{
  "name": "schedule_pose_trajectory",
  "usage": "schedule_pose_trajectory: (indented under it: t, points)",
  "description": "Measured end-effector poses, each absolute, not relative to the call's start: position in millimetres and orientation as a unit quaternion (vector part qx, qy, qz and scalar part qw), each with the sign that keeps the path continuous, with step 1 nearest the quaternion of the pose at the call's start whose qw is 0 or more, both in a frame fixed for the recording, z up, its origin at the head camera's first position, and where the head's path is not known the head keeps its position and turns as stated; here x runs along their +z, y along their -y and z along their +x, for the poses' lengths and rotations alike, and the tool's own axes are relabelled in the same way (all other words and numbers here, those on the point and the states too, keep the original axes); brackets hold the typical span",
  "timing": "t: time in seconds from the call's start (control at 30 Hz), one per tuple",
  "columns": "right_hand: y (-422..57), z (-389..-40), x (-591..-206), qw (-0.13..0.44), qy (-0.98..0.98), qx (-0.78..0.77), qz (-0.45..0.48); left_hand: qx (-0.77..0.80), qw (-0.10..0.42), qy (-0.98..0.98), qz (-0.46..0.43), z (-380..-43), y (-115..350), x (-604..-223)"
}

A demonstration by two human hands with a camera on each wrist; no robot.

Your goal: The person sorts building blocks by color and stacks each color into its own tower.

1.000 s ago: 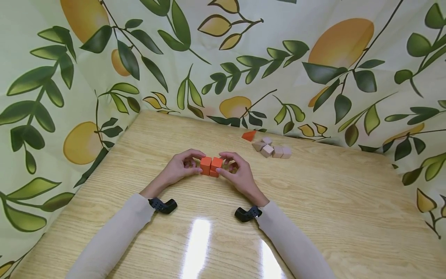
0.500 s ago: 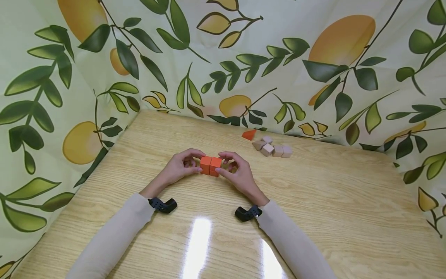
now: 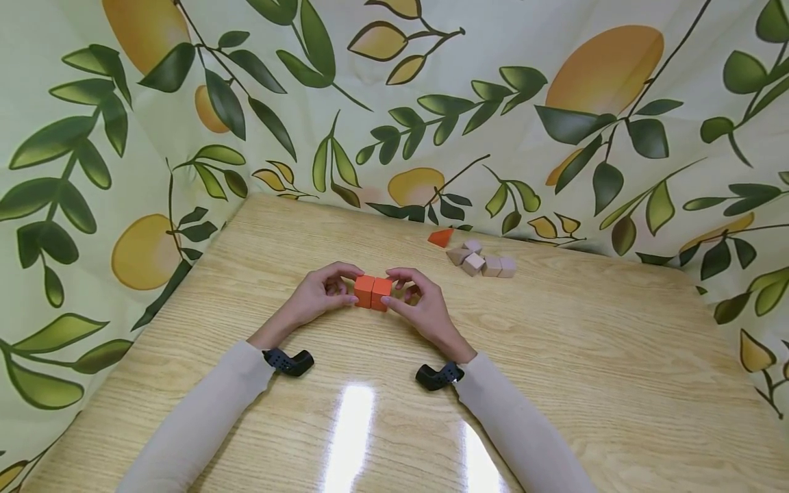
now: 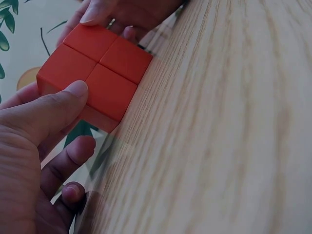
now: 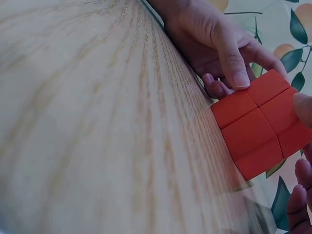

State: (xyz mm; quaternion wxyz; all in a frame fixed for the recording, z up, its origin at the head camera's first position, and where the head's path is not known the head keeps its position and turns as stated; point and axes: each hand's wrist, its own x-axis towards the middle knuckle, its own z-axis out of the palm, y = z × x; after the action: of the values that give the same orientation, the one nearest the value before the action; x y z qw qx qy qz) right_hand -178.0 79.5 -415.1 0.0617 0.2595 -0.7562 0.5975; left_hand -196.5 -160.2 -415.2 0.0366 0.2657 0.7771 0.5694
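Several red-orange toy blocks stand on the wooden table as a two-by-two wall, two columns side by side and two layers high, the left column (image 3: 363, 293) against the right column (image 3: 380, 293). My left hand (image 3: 317, 294) pinches the left column between thumb and fingers. From the other side my right hand (image 3: 425, 305) pinches the right column. Seen from the left wrist, the front faces (image 4: 100, 63) meet in a cross of thin seams, with the left thumb (image 4: 75, 90) on the near column. The right wrist view shows the same wall (image 5: 258, 119); the fingers behind it are mostly hidden.
Behind the hands lie an orange triangular block (image 3: 440, 238) and a small cluster of plain wooden blocks (image 3: 473, 264), among them a wedge (image 3: 457, 256). A fruit-patterned cloth (image 3: 345, 103) rises along the table's back and left edges. Light glares on the front tabletop (image 3: 277, 424).
The gap between the two columns has closed, and the upper right block has shifted slightly into line with the one below. Both hands have kept their grip and barely moved.
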Motion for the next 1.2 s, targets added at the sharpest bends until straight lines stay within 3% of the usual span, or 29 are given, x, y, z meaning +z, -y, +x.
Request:
schedule_pose_trajectory:
  t: [1.2]
  points:
    - [-81.4,-177.7,-411.7,0.038,0.754,0.601,0.263,0.569,0.038,-0.778,0.265,-194.6,158.6,-411.9]
